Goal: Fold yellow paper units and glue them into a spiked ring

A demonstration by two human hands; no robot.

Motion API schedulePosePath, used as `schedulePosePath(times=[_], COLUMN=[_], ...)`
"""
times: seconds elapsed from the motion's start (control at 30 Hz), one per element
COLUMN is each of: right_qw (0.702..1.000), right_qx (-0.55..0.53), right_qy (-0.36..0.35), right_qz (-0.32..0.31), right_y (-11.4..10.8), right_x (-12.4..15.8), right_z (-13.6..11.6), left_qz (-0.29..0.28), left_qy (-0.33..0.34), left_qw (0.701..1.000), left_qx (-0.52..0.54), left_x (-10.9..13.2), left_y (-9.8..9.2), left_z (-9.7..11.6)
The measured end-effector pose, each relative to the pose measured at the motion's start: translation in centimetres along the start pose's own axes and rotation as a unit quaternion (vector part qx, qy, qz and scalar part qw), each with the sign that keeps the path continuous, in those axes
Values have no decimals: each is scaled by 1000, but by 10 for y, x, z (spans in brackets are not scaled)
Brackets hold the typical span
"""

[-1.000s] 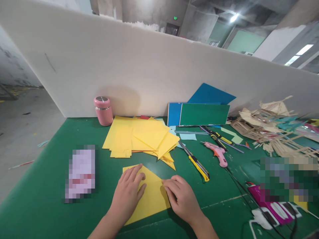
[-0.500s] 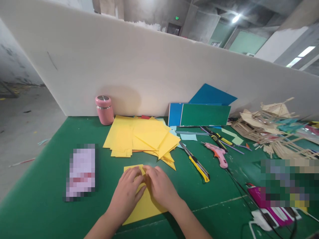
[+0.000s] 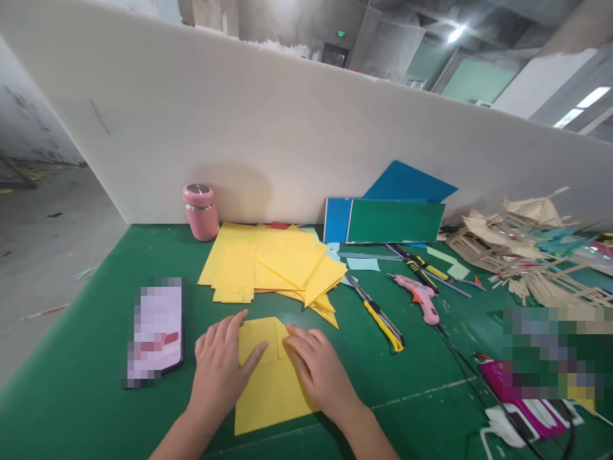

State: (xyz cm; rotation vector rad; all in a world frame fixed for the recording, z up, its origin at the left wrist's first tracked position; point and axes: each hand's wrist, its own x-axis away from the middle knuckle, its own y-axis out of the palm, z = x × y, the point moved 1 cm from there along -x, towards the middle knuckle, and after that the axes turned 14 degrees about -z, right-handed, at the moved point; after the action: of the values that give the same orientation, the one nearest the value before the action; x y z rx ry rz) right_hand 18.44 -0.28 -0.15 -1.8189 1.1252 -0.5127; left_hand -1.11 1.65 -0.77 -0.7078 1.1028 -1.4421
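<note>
A folded yellow paper sheet (image 3: 268,390) lies on the green table (image 3: 86,390) in front of me. My left hand (image 3: 218,370) rests flat on its left edge, fingers stretched out. My right hand (image 3: 318,374) presses flat on the sheet's right side, fingertips at a folded flap near the top middle. Neither hand holds anything.
A pile of yellow papers (image 3: 272,265) lies behind the sheet. A phone (image 3: 156,332) sits to the left, a pink flask (image 3: 200,212) at the back. A yellow utility knife (image 3: 378,313), pink glue gun (image 3: 421,297), blue and green boards (image 3: 387,217) and wooden sticks (image 3: 527,255) lie right.
My right hand slid from the sheet's right corner to its middle, folding the paper over. My left hand then moved left to the sheet's edge, and both hands now press it flat.
</note>
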Motion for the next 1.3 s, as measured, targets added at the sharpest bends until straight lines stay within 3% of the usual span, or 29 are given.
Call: schedulePosePath(times=[0.23, 0.43, 0.53, 0.7, 0.87, 1.03, 1.3], right_qw=[999, 998, 998, 998, 998, 998, 999], right_qx=[13, 16, 21, 2, -27, -40, -22], right_qy=[-3, -7, -11, 0, -5, -7, -16], right_qz=[-31, -57, -65, -56, -51, -49, -31], right_y=[1, -1, -3, -7, -9, -8, -6], right_x=[0, 0, 0, -2, -2, -1, -1], right_z=[0, 0, -1, -3, -3, -2, 1], left_qz=[36, 38, 18, -33, -50, -56, -78], left_qy=[-37, -52, -29, 104, 233, 277, 293], left_qw=[991, 956, 940, 965, 960, 953, 949], left_qx=[126, 288, 341, 238, 147, 108, 89], left_x=[-2, -6, -7, -5, -2, 0, 0], left_y=[-3, 2, 5, -1, -6, -7, -6], left_z=[4, 1, -1, 2, 12, 13, 10])
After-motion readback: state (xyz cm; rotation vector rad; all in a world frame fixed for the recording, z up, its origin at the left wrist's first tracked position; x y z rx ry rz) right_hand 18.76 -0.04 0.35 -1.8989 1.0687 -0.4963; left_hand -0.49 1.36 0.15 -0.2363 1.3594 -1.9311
